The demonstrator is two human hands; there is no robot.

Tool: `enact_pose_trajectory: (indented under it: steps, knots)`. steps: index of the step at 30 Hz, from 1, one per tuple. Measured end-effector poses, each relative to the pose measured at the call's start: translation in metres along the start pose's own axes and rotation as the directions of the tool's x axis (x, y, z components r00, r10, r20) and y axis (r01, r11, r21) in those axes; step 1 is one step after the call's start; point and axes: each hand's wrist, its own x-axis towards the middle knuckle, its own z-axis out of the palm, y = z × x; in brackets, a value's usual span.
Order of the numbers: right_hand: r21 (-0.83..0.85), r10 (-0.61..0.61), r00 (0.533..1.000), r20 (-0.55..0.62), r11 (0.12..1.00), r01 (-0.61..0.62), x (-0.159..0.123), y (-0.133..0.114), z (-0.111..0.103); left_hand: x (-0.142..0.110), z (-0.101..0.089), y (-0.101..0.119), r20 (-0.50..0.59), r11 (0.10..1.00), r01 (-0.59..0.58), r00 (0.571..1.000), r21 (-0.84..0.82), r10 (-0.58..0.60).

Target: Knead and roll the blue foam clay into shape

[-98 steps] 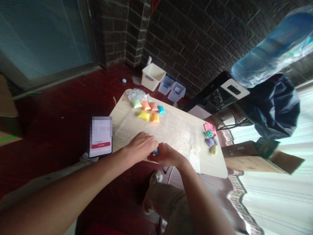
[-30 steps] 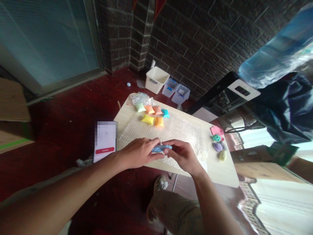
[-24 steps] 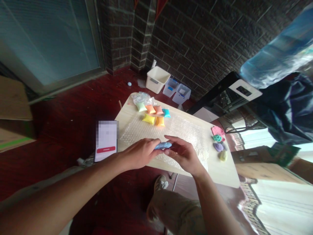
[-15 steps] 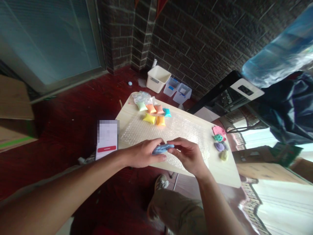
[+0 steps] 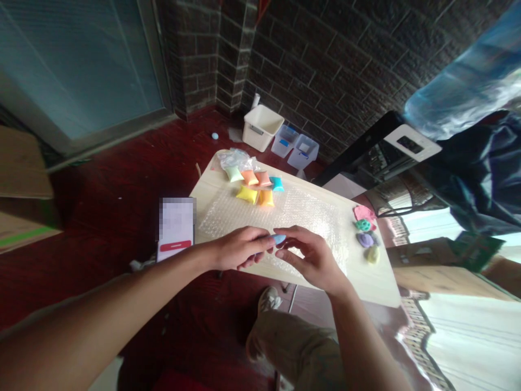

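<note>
My left hand [image 5: 243, 248] is closed around a piece of blue modelling clay [image 5: 279, 239]. Only a rounded end of the clay sticks out past my thumb; the rest is hidden by the fingers. Close to that end is my right hand [image 5: 311, 256], its thumb and index finger apart and curved. The index fingertip is beside the clay, and I cannot tell whether it touches. Both hands are above a sheet of bubble wrap [image 5: 232, 217] on the light wooden table [image 5: 366, 282].
Yellow [image 5: 247, 194], orange, green and teal clay packets lie toward the table's back left. At its right end sit pink [image 5: 363, 213], green [image 5: 362, 225], purple [image 5: 365, 239] and pale yellow [image 5: 372, 254] clay lumps. A phone [image 5: 176, 228] is at the left; bins [image 5: 262, 127] stand behind.
My left hand has closed further over the blue clay, so less of it shows. My right fingers have come apart from the clay's near side.
</note>
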Motion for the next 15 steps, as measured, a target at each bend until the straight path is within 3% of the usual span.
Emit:
enact_pose_trajectory:
  steps: [3,7,11,15]
  knots:
    - [-0.064,-0.049,0.999,-0.023,0.997,0.047,0.001,-0.003,0.0,0.0,-0.002,0.002,0.076,0.987,0.097,0.993,-0.13,-0.088]
    - [0.045,0.066,0.997,0.049,0.997,-0.068,0.0,-0.002,0.003,-0.003,-0.001,0.007,0.147,0.962,0.205,0.973,-0.18,-0.18]
    - [-0.088,0.138,0.99,0.025,0.987,-0.135,0.001,-0.001,0.006,-0.005,0.002,0.011,0.172,0.963,0.217,0.967,-0.159,-0.189]
    - [-0.226,0.156,0.988,-0.016,0.962,-0.156,0.002,-0.002,0.006,-0.005,0.007,0.009,0.117,0.979,0.164,0.982,-0.12,-0.15]
